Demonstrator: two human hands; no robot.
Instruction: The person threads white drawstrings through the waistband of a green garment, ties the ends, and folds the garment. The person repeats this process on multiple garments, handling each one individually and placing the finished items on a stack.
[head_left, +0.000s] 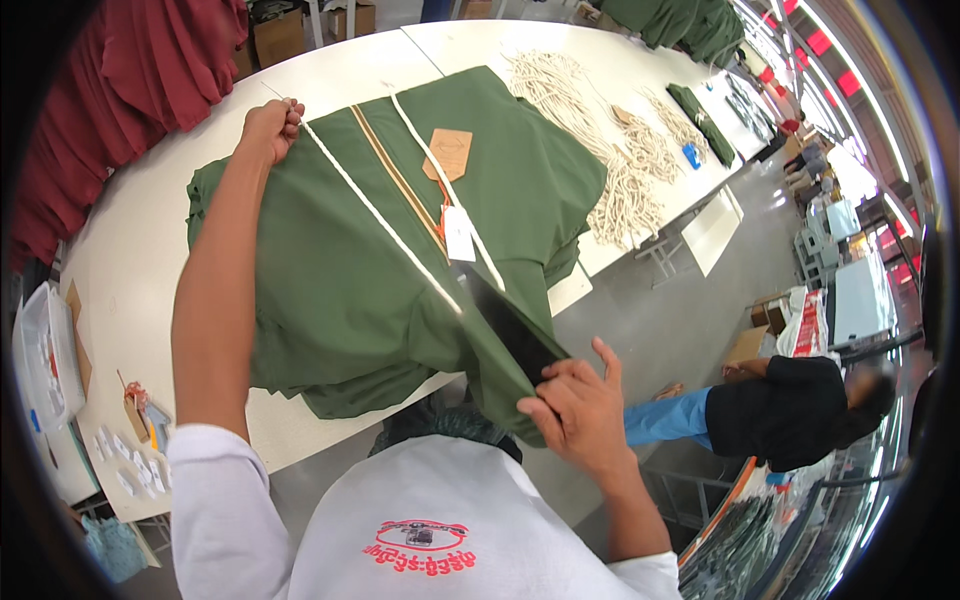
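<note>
My left hand (271, 129) pinches the upper end of a white braided cord (375, 217), and a thin wire-like tip (271, 90) sticks out past the fingers. The cord runs taut down across a green fabric garment (337, 277) that lies spread over the pile. At the lower right, my right hand (577, 412) grips the garment's edge beside an opening that shows a black inside (510, 330). A second white cord length (412, 131) crosses a brown card tag (450, 152) and a white tag (458, 236). Between the cords runs a tan-edged zipper (394, 180).
Bundles of off-white cord (622, 180) lie on the white table (112, 300) at right. Dark red fabric (142, 82) hangs at left, near a white plastic basket (52, 360) and small white tags (142, 465). A person (780, 409) stands in the aisle at right.
</note>
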